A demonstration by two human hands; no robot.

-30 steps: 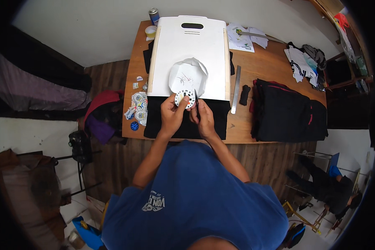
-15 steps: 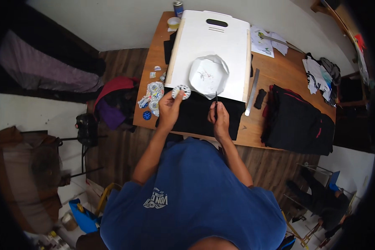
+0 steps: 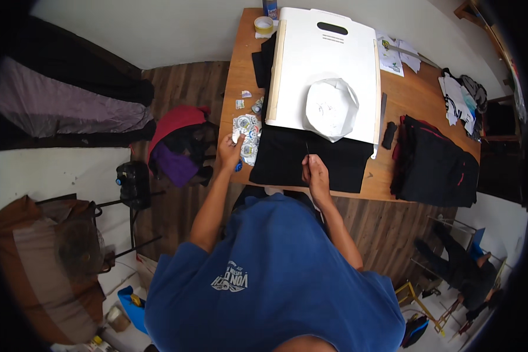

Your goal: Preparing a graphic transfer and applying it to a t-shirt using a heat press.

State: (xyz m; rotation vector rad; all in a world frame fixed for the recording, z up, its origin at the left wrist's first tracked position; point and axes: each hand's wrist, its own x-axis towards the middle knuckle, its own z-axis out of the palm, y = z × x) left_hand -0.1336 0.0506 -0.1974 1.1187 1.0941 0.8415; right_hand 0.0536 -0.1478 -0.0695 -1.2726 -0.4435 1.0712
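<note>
Shows white lettering (image 3: 236,276) and an emblem (image 3: 227,286) on the blue shirt (image 3: 293,252); shows print too small to read on round stickers (image 3: 249,151) and blue can (image 3: 270,8).

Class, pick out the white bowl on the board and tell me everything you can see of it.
The white bowl looks like thin, creased paper, with an uneven, many-sided rim. It sits upright, open side up, near the edge of the white board closest to the person. Fine scraps lie inside. No hand touches it.
</note>
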